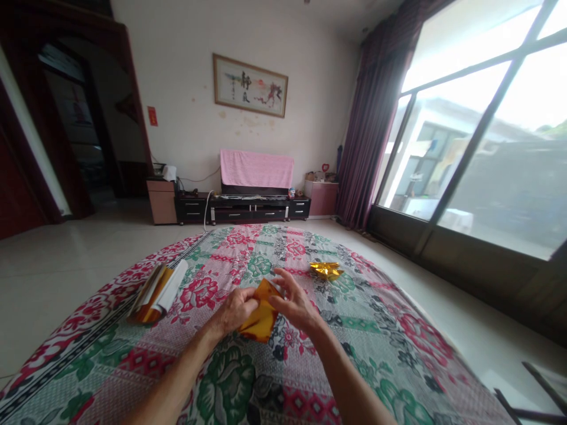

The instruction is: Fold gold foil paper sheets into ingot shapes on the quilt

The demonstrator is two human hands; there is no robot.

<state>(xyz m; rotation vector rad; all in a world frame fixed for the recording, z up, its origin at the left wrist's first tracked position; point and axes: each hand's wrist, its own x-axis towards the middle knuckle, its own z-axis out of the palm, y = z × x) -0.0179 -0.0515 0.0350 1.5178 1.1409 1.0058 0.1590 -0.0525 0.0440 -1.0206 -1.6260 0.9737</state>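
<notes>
A piece of shiny gold foil paper, folded into a narrow shape, is held above the cloth-covered table. My left hand pinches its left edge between thumb and curled fingers. On the other side, the thumb of my right hand presses against the paper's upper right part, while its fingers arch behind the edge, somewhat apart. Farther off to the right, a folded gold foil piece with pointed ends rests on the cloth. At the left lies a loosely rolled stack of gold and white sheets.
A flowered red, green and grey tablecloth covers the round table. Beyond it, a low black cabinet carries a television under a pink cloth. Large windows and a purple curtain line the right; a doorway opens at left.
</notes>
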